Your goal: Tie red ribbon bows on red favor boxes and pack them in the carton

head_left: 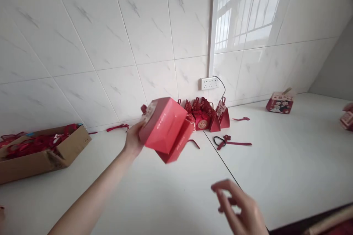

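Observation:
My left hand (134,140) is closed around a red paper gift box (164,123), lifted above the table and tilted. Its open underside faces me, with one flap hanging away from the body, and a small ribbon loop shows behind my fingers. Over the front of the table, my right hand (242,209) hovers apart from the box. Its fingers are loosely bent, slightly blurred, with nothing visible in them. Behind the gift box, several small red favour boxes (202,120) with ribbon loops stand close together near the wall.
A cardboard carton (30,165) with red ribbons stands at the left. Loose red ribbon strips (238,143) and a black loop (219,140) lie on the white table (165,194). Another decorated box (280,102) stands at the right, and a socket strip (209,83) is on the tiled wall.

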{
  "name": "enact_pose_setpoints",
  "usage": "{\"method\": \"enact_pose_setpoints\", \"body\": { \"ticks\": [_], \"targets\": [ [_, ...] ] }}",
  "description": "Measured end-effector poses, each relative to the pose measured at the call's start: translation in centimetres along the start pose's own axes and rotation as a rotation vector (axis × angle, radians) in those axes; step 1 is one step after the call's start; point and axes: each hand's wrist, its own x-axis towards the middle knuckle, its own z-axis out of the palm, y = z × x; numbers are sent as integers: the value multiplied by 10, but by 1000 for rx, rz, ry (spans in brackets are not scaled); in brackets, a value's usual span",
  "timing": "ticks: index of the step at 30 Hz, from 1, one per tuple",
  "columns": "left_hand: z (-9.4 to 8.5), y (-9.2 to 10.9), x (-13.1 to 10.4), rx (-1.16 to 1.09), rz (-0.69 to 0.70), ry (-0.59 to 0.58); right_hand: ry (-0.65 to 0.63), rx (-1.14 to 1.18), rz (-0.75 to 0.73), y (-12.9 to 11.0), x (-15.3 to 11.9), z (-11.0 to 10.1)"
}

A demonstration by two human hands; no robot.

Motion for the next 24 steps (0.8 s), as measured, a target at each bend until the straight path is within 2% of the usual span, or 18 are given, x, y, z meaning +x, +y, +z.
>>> {"method": "enact_pose_setpoints", "body": {
  "ticks": [1, 2, 5, 8, 11, 14, 16, 18, 21, 23, 24],
  "targets": [
    [7, -4, -12, -9, -69, -60, -12, 4, -44, -8, 8, -7],
    [14, -7, -22, 10, -129, -115, 57, 22, -76, -16, 18, -16],
    [26, -14, -38, 95, -262, -263, 131, 156, -50, -36, 47, -41],
    [33, -23, -39, 184, -274, -360, -8, 327, 80, -52, 65, -52],
    [37, -30, -37, 206, -252, -405, -207, 293, 162, -64, 67, -53],
    [41, -29, -42, 358, -115, -501, -342, 80, 108, -70, 58, -54],
    [45, -25, -48, 567, 41, -584, -372, -42, 84, -69, 52, -56],
    [49, -21, -54, 741, 171, -619, -388, -53, 98, -62, 47, -57],
    [52, -20, -57, 882, 287, -621, -387, 141, 190, -43, 43, -57],
    [48, -21, -54, 943, 332, -579, -304, 351, 304, -25, 41, -57],
    [44, -21, -51, 967, 342, -544, -221, 464, 358, -15, 40, -57]
  ]
}}
